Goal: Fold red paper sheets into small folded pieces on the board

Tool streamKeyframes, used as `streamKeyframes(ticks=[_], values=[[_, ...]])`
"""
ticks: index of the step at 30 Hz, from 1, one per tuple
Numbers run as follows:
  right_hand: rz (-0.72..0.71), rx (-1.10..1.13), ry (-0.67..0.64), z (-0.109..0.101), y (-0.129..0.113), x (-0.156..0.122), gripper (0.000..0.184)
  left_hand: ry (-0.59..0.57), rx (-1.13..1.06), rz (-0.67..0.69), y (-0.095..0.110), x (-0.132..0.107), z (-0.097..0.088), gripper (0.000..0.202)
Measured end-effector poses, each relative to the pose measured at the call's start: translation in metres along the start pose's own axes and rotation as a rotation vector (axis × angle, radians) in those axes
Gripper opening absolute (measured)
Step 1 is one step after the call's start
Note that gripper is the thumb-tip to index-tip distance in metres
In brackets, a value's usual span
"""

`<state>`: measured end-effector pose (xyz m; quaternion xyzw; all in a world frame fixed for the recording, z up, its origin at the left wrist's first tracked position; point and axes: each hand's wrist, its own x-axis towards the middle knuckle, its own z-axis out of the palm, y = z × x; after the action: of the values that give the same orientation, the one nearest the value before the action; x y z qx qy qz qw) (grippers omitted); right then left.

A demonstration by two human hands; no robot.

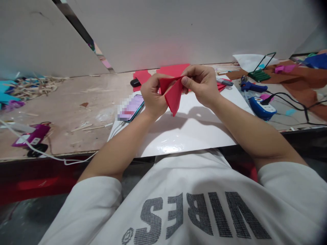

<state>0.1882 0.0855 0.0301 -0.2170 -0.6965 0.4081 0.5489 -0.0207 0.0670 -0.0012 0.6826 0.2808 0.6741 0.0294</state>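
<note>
A folded piece of red paper [174,96] is held up above a white board [176,136], its pointed end hanging down. My left hand [154,95] grips its left side, with some fingers hidden behind the paper. At the upper right corner my right hand [201,83] pinches the paper between thumb and fingers. Behind the hands lie more red sheets [175,69]. A grey-handled cutter [225,82] rests on red pieces right of my right hand. Close to my left wrist is a phone [131,108] with its screen lit.
Wood scraps [38,86] are heaped at the far left. Nearer stands a purple power adapter [35,135] with a white cable. On the right are a blue glue gun [254,87], a blue socket block [262,108], black cords and brown sheets [288,80]. A grey wall rises behind.
</note>
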Motion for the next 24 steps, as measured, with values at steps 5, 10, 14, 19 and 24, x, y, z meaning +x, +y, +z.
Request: streamKeyframes(ticks=[5,10,14,19,24], values=[[0.038,-0.008,0.023,0.000,0.003,0.001,0.074,-0.061,-0.216,0.169,0.003,0.002,0.004,0.054],[0.064,0.001,0.042,0.000,0.003,0.001,0.074,-0.150,-0.075,0.225,-0.008,0.006,-0.002,0.082],[0.079,0.033,0.039,-0.002,0.001,0.001,0.068,-0.200,-0.215,0.332,-0.022,0.010,-0.005,0.070],[0.110,0.063,0.021,-0.001,-0.010,0.001,0.059,-0.211,-0.258,0.297,-0.030,0.014,-0.006,0.064],[0.070,0.101,0.003,0.000,-0.020,0.000,0.058,-0.150,-0.357,0.449,-0.025,0.018,-0.004,0.036]])
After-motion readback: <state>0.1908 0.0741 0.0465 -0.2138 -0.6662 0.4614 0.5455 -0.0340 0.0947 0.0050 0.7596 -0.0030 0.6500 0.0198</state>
